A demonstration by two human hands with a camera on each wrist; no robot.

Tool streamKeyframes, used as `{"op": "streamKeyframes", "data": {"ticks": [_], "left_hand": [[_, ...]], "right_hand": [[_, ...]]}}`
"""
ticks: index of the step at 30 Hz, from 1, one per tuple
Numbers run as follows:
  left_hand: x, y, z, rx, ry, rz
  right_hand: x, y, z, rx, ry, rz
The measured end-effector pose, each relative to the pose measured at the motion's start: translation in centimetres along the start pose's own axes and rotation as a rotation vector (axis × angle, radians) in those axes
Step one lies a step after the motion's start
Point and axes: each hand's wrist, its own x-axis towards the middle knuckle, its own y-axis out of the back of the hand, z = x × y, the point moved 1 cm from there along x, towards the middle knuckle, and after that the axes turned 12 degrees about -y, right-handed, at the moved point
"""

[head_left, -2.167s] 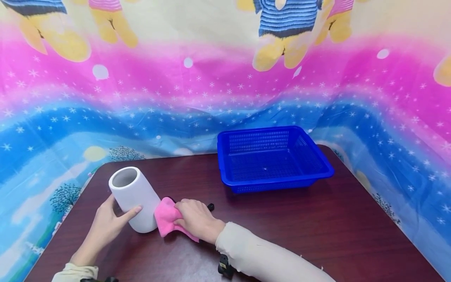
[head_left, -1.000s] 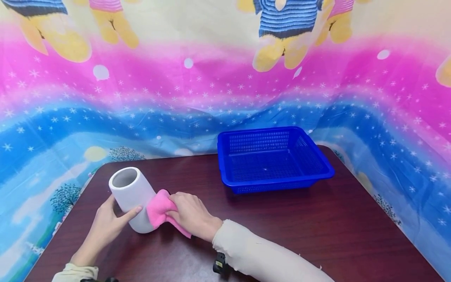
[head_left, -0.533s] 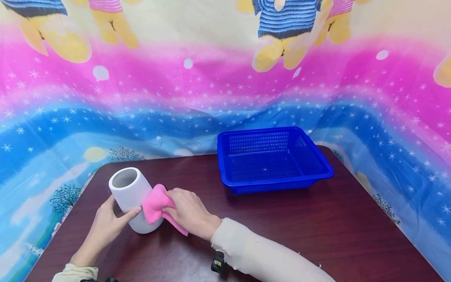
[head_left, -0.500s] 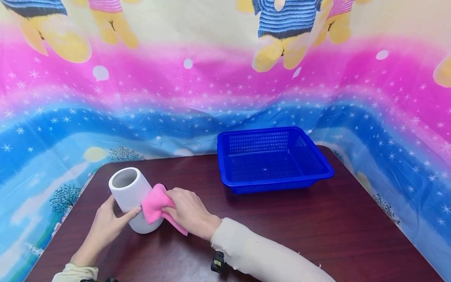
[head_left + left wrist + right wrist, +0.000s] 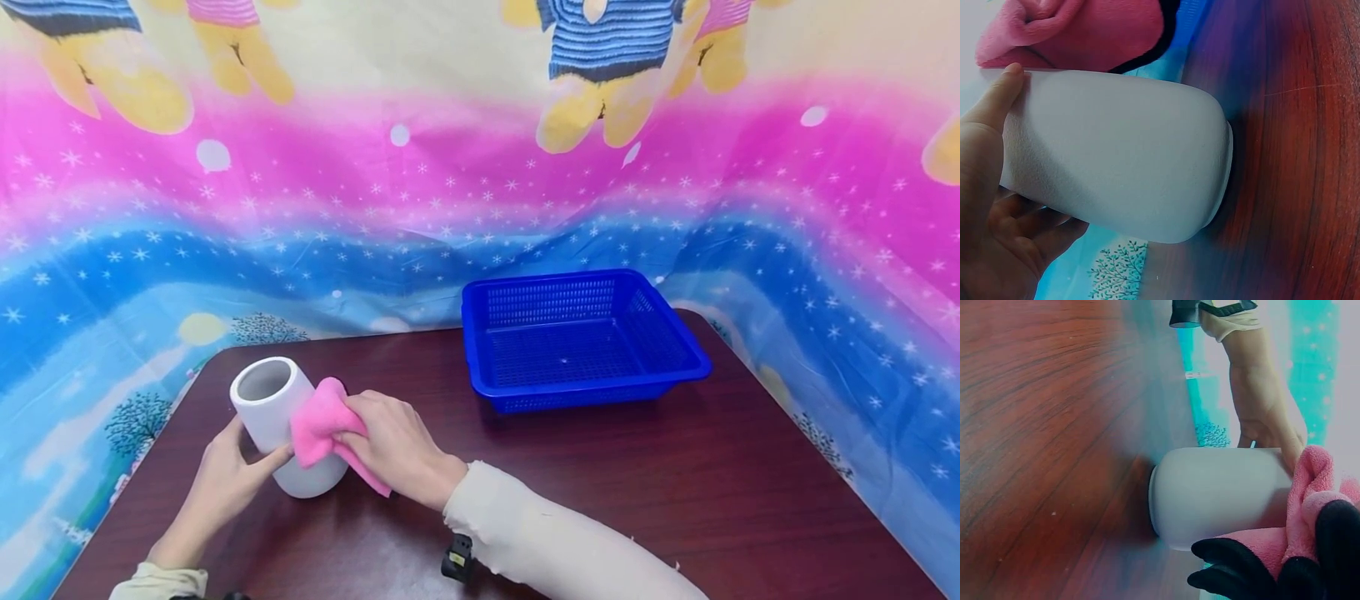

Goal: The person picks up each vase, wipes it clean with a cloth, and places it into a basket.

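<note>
A white vase [image 5: 267, 421] with a wide round mouth stands on the table at the left of the head view. My left hand [image 5: 225, 475] grips it from the left, thumb across the near side and the other fingers behind. A pink cloth [image 5: 318, 425] is bunched in my right hand [image 5: 397, 446], which presses it against the vase's right side. The left wrist view shows the cloth [image 5: 1097, 34] with a dark edge along the vase's flank. Dark, finger-like shapes [image 5: 1235, 565] lie beside the pink cloth in the right wrist view.
On the dark red-brown wooden table [image 5: 637, 500], a blue perforated plastic basket [image 5: 592, 388] stands toward the back, right of the vase. A colourful printed curtain [image 5: 420, 183] hangs behind and beside the table.
My right hand has slid the pink cloth left and upward along the vase's side, from low on its right edge toward mid-height. My left hand keeps its hold, and the vase stays in place.
</note>
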Motion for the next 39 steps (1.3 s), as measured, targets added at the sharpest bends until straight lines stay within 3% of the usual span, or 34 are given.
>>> {"op": "streamKeyframes", "data": {"ticks": [7,23,39], "left_hand": [[-0.1,-0.1,-0.2,-0.018,-0.012,0.001],[0.0,0.1,0.0,-0.006,-0.004,-0.005],[0.0,0.2,0.0,-0.009,-0.02,-0.005]], "right_hand": [[0.1,0.4,-0.4,0.035,0.021,0.047],[0.8,1.7,-1.2,0.066,0.037,0.059],[0.8,0.9,-1.4,0.021,0.039,0.053]]}}
